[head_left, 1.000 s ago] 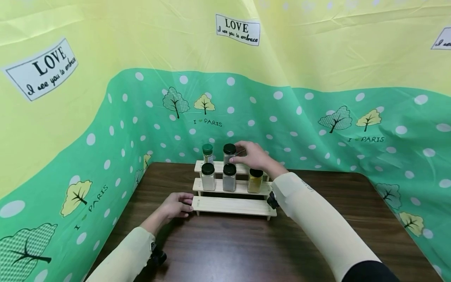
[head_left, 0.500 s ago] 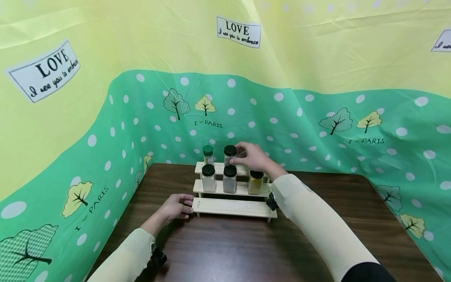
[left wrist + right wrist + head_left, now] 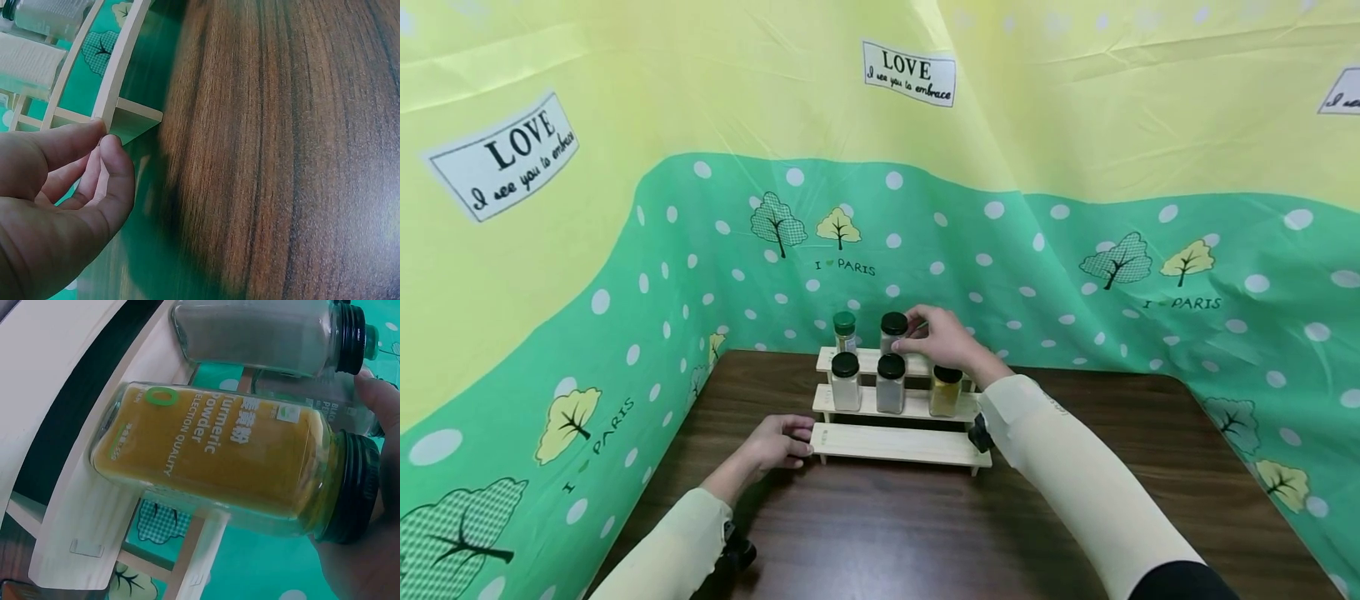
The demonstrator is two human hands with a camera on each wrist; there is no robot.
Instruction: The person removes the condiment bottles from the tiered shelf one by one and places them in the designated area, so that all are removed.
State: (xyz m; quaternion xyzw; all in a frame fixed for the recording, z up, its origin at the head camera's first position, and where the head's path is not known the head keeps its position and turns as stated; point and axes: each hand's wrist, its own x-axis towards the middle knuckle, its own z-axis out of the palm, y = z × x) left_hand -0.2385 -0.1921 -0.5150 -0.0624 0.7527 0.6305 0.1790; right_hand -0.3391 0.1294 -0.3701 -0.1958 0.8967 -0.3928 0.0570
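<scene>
A three-tier wooden spice rack [image 3: 898, 443] stands on the table. My left hand [image 3: 778, 442] pinches the left end of its lowest shelf between thumb and index finger, as the left wrist view shows. On the top tier, my right hand [image 3: 942, 337] holds a black-lidded spice jar [image 3: 891, 332] from its right side. Left of it is a green-lidded jar [image 3: 845, 333]. The middle tier bears a jar of whitish contents [image 3: 846, 387], a jar of greyish contents [image 3: 891, 390] and a jar of turmeric powder [image 3: 206, 450], which lies below my right hand.
The dark wooden table [image 3: 880, 525] extends in front of the rack and to both sides. A green and yellow printed cloth [image 3: 1000, 242] hangs close behind the rack and along the left side.
The head view has tilted a little, so everything sits slightly lower. The held jar has shifted barely to the right with my right hand. My left hand stays on the rack.
</scene>
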